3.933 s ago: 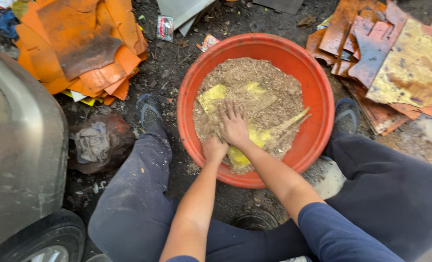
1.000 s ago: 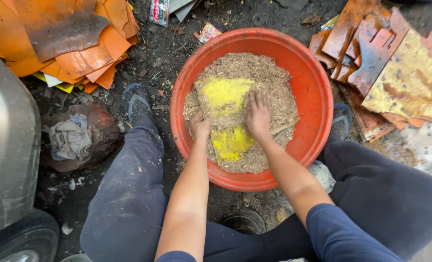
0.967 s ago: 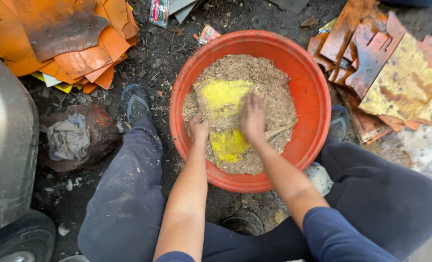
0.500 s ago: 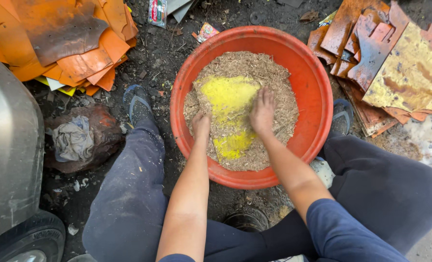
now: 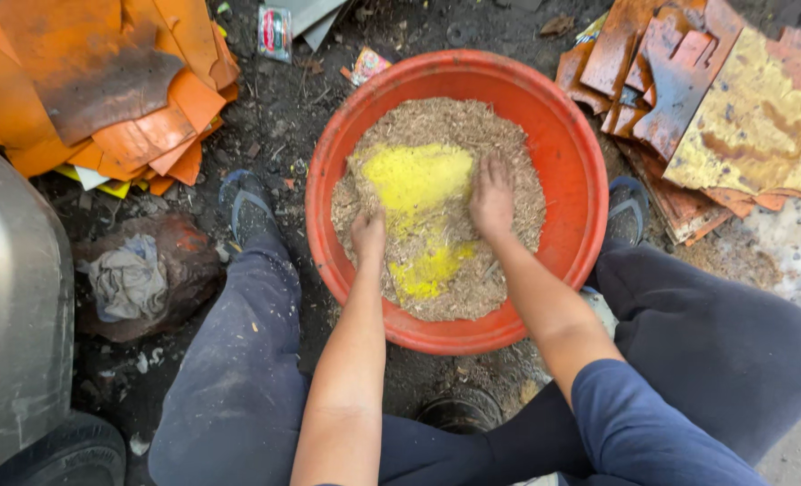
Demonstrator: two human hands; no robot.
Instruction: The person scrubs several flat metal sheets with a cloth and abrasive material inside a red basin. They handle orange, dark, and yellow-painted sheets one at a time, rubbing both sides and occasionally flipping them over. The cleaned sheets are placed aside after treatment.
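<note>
A round orange-red basin (image 5: 562, 153) stands on the dirt between my knees. It holds a heap of brown sawdust (image 5: 436, 130) with a bright yellow powder patch (image 5: 414, 175) across its middle. My left hand (image 5: 368, 236) is sunk into the mix at the yellow patch's left edge, fingers curled under and partly buried. On the right of the patch my right hand (image 5: 493, 193) presses palm down on the sawdust with its fingers spread.
Orange-stained sheets (image 5: 103, 81) are piled at the top left and rusty, yellow-stained sheets (image 5: 724, 117) at the top right. A rag on a brown lump (image 5: 135, 279) lies left of my leg. A grey vehicle body (image 5: 9, 315) and tyre fill the left edge.
Both hands have slid forward over the sawdust towards the basin's middle. More yellow powder lies bare than a few seconds ago, and the view has shifted slightly.
</note>
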